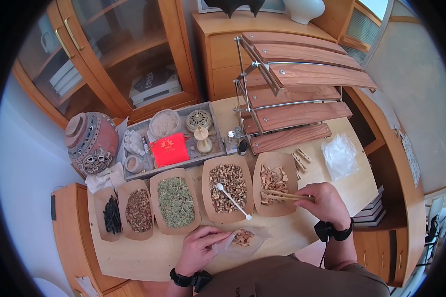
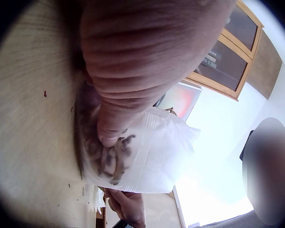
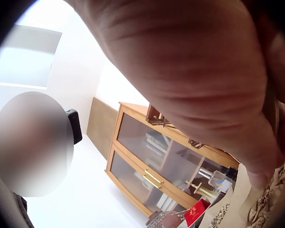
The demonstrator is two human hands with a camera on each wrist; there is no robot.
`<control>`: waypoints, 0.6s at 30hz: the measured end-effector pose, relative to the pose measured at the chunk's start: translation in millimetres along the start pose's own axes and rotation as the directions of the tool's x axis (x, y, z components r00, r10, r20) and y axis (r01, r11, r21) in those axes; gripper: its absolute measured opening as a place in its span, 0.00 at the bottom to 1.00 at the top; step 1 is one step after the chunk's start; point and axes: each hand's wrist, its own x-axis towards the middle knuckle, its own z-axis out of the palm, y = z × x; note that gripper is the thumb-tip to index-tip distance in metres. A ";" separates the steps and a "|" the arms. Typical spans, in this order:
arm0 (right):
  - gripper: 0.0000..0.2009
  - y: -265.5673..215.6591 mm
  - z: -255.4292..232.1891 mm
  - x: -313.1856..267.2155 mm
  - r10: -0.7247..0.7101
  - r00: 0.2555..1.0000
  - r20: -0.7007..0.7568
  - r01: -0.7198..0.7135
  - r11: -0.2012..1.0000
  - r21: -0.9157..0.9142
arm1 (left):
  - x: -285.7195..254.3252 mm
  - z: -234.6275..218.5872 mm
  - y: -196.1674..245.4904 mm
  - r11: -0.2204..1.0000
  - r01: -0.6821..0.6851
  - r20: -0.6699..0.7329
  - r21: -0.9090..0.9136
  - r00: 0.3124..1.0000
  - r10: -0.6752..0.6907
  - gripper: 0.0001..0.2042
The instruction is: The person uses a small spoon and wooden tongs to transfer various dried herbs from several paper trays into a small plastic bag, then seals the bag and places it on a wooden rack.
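My left hand (image 1: 198, 247) holds a translucent pouch (image 1: 258, 242) by its left edge, low over the front of the table. Brown dried pieces (image 1: 243, 237) lie inside; in the left wrist view my thumb presses the pouch (image 2: 154, 156) and the pieces show through it. At the right, my right hand (image 1: 326, 203) grips wooden tweezers (image 1: 288, 196), whose tips reach into the rightmost paper tray (image 1: 276, 210) among similar dried pieces (image 1: 273, 179). In the right wrist view the thumb (image 3: 259, 178) is close over that tray, and the tweezers are mostly hidden.
Several paper trays of dried herbs stand leftward, one with a white spoon (image 1: 233, 200) across it. Behind them is a grey tray (image 1: 183, 166) with a red packet (image 1: 170, 150). A wooden slatted rack (image 1: 292, 99), clothespins (image 1: 302, 157) and a stack of white pouches (image 1: 339, 156) are at the right.
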 end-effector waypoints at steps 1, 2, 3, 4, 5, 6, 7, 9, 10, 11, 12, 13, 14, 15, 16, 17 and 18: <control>0.12 -0.6 0.2 -0.2 0.000 1.000 0.000 0.000 1.000 0.000 | 0.0 -0.1 0.0 1.000 0.001 0.000 -0.005 1.000 -0.001 0.13; 0.12 -1.0 0.5 -0.3 -0.006 1.000 -0.005 0.006 1.000 -0.007 | -0.1 -0.1 0.0 1.000 0.001 0.000 -0.010 1.000 -0.001 0.13; 0.12 -1.3 0.6 -0.4 -0.013 1.000 -0.010 0.012 1.000 -0.014 | -0.3 0.0 -0.6 1.000 0.002 0.000 -0.010 1.000 -0.002 0.13; 0.12 -1.6 0.6 -0.3 -0.012 1.000 -0.009 0.012 1.000 -0.014 | -0.5 0.2 -1.6 1.000 -0.001 -0.001 -0.006 1.000 0.001 0.13; 0.12 -1.9 0.5 -0.3 -0.015 1.000 -0.009 0.015 1.000 -0.023 | -0.6 0.4 -2.1 1.000 -0.005 -0.001 -0.002 1.000 0.005 0.13; 0.12 -2.1 0.3 -0.2 -0.017 1.000 -0.009 0.016 0.999 -0.031 | -0.3 0.2 -1.8 1.000 -0.005 0.000 -0.001 1.000 0.005 0.13; 0.12 -2.3 0.1 -0.1 -0.016 1.000 -0.009 0.016 0.999 -0.031 | 0.2 0.0 -1.2 1.000 -0.006 0.002 0.001 1.000 0.006 0.13; 0.12 -2.6 0.1 0.2 -0.007 1.000 -0.002 0.007 0.999 -0.035 | 0.4 0.0 -1.1 1.000 -0.007 0.004 0.004 1.000 0.007 0.13; 0.12 -1.7 0.5 0.3 -0.007 1.000 -0.002 0.007 0.999 -0.035 | 0.3 0.2 -1.3 1.000 -0.011 -0.001 0.007 1.000 0.011 0.14; 0.12 -0.2 1.0 0.1 -0.003 1.000 0.001 0.003 1.000 -0.031 | 0.3 0.4 -1.4 1.000 -0.015 -0.004 0.010 1.000 0.015 0.15; 0.12 0.8 1.3 -0.1 0.002 1.000 0.005 -0.002 1.000 -0.027 | 0.3 0.5 -1.5 1.000 -0.014 -0.004 0.010 1.000 0.015 0.15; 0.12 0.9 1.1 -0.2 0.003 1.000 0.005 -0.003 1.000 -0.026 | 0.3 0.5 -1.8 1.000 -0.015 -0.003 0.012 1.000 0.015 0.15; 0.12 0.8 0.6 -0.1 -0.012 1.000 0.005 0.012 0.999 -0.030 | 0.5 0.5 -1.9 1.000 -0.017 -0.003 0.015 1.000 0.017 0.15; 0.12 0.8 0.3 -0.2 -0.027 1.000 0.004 0.027 0.999 -0.033 | 0.6 0.5 -1.9 1.000 -0.017 -0.002 0.014 1.000 0.017 0.15; 0.12 1.2 0.5 -0.3 -0.026 1.000 0.004 0.026 0.999 -0.033 | 0.7 0.4 -1.9 1.000 -0.018 -0.002 0.014 1.000 0.018 0.14; 0.12 1.8 0.8 -0.3 -0.038 0.999 -0.002 0.038 0.998 -0.041 | 0.7 0.3 -1.8 1.000 -0.018 -0.003 0.014 1.000 0.018 0.14; 0.12 2.3 1.0 -0.3 -0.050 0.999 -0.007 0.050 0.998 -0.049 | 0.7 0.3 -1.8 1.000 -0.018 -0.003 0.014 1.000 0.018 0.14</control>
